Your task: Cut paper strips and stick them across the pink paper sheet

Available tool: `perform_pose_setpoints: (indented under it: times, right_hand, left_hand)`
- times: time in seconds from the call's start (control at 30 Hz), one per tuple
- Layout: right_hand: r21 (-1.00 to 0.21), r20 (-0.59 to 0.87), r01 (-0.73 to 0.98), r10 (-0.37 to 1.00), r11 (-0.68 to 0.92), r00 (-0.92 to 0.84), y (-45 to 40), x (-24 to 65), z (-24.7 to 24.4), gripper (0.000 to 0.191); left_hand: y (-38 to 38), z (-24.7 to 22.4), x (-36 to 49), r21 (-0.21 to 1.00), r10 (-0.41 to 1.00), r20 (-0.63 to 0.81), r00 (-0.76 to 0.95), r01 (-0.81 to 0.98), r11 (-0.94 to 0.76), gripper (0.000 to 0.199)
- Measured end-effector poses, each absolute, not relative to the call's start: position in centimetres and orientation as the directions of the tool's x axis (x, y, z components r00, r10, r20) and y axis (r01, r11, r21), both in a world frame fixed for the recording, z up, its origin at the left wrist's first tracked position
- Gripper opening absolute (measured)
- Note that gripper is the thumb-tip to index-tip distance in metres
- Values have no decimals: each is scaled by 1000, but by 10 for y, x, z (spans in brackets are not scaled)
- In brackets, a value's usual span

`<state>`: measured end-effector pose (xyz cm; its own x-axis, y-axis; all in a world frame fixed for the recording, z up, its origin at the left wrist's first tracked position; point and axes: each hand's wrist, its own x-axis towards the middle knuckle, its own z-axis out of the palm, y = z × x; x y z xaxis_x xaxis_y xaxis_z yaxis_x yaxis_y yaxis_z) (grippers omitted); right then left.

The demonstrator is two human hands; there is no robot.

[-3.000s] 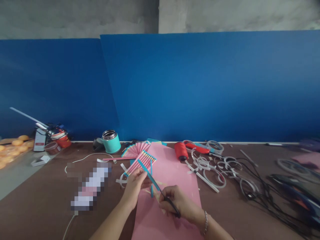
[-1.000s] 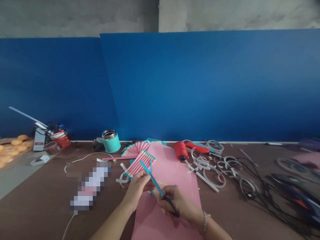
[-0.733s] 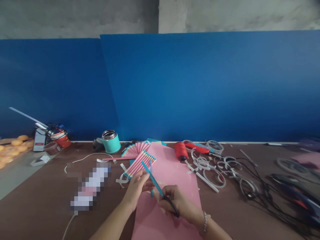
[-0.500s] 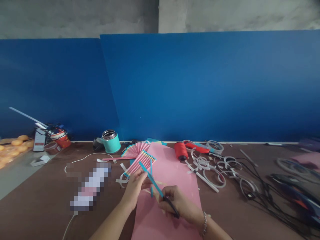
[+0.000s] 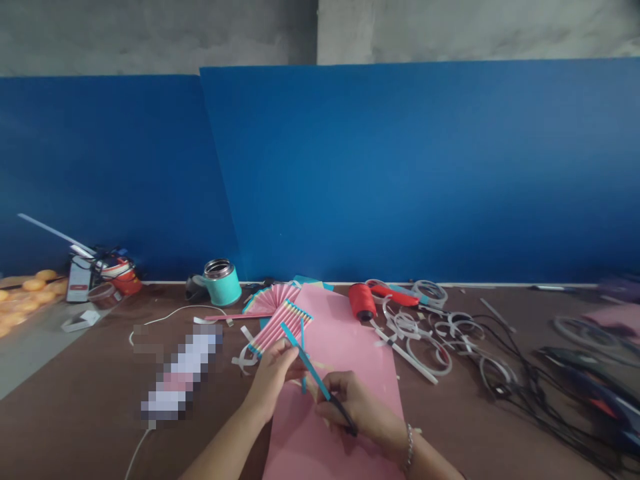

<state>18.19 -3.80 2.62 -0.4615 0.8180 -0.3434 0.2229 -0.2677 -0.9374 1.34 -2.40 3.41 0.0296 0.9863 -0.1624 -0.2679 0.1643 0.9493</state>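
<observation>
Keeping the blue strip (image 5: 311,363) flat and without twist seems most important in this work with scissors (image 5: 346,419). The strip slants above the pink sheet (image 5: 350,353). At the left edge of this sheet, the left hand (image 5: 274,373) seems to pinch the strip between thumb and fingers; over the sheet, the right hand (image 5: 357,403) grips the dark handles. I cannot tell how the 2 blades stand. It would be wise to leave the left fingertips behind the blades, and to avoid the pleated piece (image 5: 275,325) at the sheet's left side.
</observation>
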Motion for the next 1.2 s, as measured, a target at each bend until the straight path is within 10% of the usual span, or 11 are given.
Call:
perform_pose_setpoints:
  times: [1.2]
  right_hand:
    - [-940, -324, 258, 818, -222, -476, -35, 185, 30, 16]
  left_hand:
    - [-17, 25, 7, 957, 990, -138, 14, -258, 136, 27]
